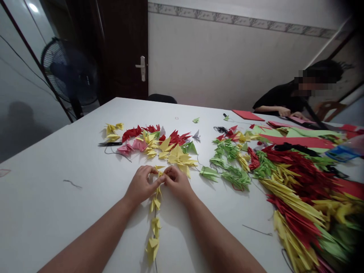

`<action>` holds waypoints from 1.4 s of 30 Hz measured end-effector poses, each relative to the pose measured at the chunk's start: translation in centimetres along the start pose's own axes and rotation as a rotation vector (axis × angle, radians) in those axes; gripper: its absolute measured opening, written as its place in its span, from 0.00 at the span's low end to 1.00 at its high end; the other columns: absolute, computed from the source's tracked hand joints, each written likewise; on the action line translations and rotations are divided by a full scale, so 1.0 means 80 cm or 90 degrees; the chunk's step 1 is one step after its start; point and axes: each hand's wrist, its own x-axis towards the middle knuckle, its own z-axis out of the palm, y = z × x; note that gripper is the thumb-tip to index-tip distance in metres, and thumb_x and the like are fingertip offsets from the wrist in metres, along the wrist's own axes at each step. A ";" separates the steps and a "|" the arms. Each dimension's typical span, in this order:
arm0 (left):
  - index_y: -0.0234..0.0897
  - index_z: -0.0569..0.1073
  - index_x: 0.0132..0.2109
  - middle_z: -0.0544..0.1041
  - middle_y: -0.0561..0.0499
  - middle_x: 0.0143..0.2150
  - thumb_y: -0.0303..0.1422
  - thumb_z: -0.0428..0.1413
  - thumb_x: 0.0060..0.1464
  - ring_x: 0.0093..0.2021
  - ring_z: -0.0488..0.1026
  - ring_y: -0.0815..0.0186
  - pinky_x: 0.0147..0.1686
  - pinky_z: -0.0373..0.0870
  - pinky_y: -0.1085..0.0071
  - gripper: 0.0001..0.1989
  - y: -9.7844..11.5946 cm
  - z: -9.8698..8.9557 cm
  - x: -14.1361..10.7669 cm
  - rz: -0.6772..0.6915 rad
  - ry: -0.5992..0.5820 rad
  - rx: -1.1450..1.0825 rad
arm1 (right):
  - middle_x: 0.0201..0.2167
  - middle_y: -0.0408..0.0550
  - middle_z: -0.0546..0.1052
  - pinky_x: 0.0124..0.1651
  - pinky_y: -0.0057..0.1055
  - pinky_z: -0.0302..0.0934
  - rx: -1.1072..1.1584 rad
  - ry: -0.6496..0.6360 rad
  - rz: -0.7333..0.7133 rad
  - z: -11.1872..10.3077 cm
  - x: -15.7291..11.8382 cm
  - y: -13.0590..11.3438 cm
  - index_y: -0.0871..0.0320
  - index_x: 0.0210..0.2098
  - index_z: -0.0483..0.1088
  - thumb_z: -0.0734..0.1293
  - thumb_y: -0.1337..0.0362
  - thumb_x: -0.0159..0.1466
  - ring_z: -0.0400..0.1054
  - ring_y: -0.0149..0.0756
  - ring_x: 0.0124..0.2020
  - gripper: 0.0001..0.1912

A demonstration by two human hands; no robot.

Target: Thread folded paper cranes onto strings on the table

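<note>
Our strand (155, 224) runs toward us from left hand (144, 184) and right hand (178, 182), equally near, fingers seemingly pinching its far end.

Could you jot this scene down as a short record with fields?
Left hand: pinching a string of yellow folded paper
Right hand: at the same string, close against the left
Beyond the hands: red, yellow, pink and green paper pieces
Right side: pile of folded paper
Far right: another person at the white table
Back: fan, dark door
</note>
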 end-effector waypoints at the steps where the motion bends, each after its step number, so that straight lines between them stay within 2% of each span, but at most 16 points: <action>1: 0.39 0.68 0.29 0.71 0.50 0.31 0.40 0.54 0.48 0.36 0.67 0.62 0.37 0.61 0.69 0.09 0.000 0.000 0.000 -0.008 -0.009 -0.011 | 0.17 0.40 0.70 0.23 0.25 0.54 0.022 -0.008 0.011 0.000 0.001 0.001 0.57 0.25 0.61 0.64 0.64 0.52 0.61 0.27 0.18 0.05; 6: 0.38 0.69 0.28 0.71 0.52 0.27 0.40 0.49 0.52 0.29 0.66 0.66 0.28 0.60 0.73 0.12 -0.002 0.000 0.002 -0.084 -0.046 -0.116 | 0.18 0.39 0.70 0.26 0.27 0.57 0.125 -0.037 0.035 -0.001 0.005 0.005 0.56 0.28 0.60 0.64 0.62 0.52 0.63 0.28 0.19 0.08; 10: 0.37 0.68 0.28 0.68 0.55 0.24 0.42 0.49 0.51 0.26 0.64 0.69 0.27 0.60 0.74 0.13 -0.004 -0.002 0.003 -0.107 -0.070 -0.192 | 0.16 0.36 0.65 0.25 0.25 0.55 0.130 -0.019 -0.010 -0.001 0.006 0.007 0.56 0.28 0.60 0.62 0.65 0.52 0.60 0.27 0.19 0.05; 13: 0.37 0.65 0.28 0.65 0.56 0.23 0.42 0.48 0.52 0.25 0.61 0.69 0.27 0.58 0.74 0.13 -0.006 -0.001 0.003 -0.123 -0.073 -0.205 | 0.18 0.37 0.66 0.27 0.27 0.57 0.147 -0.026 -0.015 -0.002 0.006 0.006 0.56 0.26 0.62 0.63 0.65 0.51 0.62 0.27 0.20 0.04; 16: 0.38 0.64 0.28 0.63 0.58 0.22 0.43 0.47 0.52 0.24 0.60 0.70 0.26 0.57 0.74 0.13 -0.006 0.001 0.003 -0.138 -0.077 -0.198 | 0.21 0.40 0.69 0.31 0.30 0.61 0.188 -0.044 0.014 -0.002 0.006 0.006 0.57 0.25 0.63 0.66 0.62 0.50 0.66 0.30 0.24 0.07; 19: 0.38 0.64 0.28 0.63 0.58 0.22 0.43 0.50 0.50 0.23 0.59 0.70 0.25 0.56 0.74 0.13 -0.006 0.001 0.003 -0.151 -0.086 -0.218 | 0.21 0.41 0.71 0.31 0.31 0.61 0.197 -0.060 0.026 -0.002 0.006 0.005 0.56 0.25 0.63 0.69 0.57 0.48 0.68 0.32 0.25 0.12; 24: 0.37 0.64 0.29 0.66 0.56 0.24 0.44 0.52 0.48 0.25 0.62 0.70 0.27 0.57 0.74 0.14 -0.010 0.000 0.003 -0.150 -0.104 -0.275 | 0.20 0.40 0.71 0.31 0.31 0.61 0.228 -0.053 0.043 -0.003 0.006 0.003 0.56 0.24 0.64 0.72 0.52 0.44 0.67 0.32 0.25 0.18; 32: 0.37 0.60 0.27 0.68 0.54 0.27 0.45 0.53 0.47 0.29 0.64 0.69 0.29 0.60 0.73 0.16 -0.005 -0.002 0.003 -0.149 -0.124 -0.343 | 0.19 0.39 0.70 0.29 0.29 0.59 0.262 -0.057 0.056 -0.005 0.007 0.002 0.56 0.24 0.63 0.73 0.53 0.43 0.66 0.30 0.23 0.18; 42: 0.38 0.59 0.27 0.68 0.54 0.27 0.43 0.53 0.48 0.31 0.67 0.67 0.31 0.62 0.72 0.15 -0.008 0.000 0.003 -0.137 -0.130 -0.343 | 0.18 0.37 0.71 0.26 0.26 0.55 0.252 -0.065 0.083 -0.007 0.005 0.000 0.55 0.33 0.60 0.72 0.56 0.44 0.65 0.29 0.21 0.22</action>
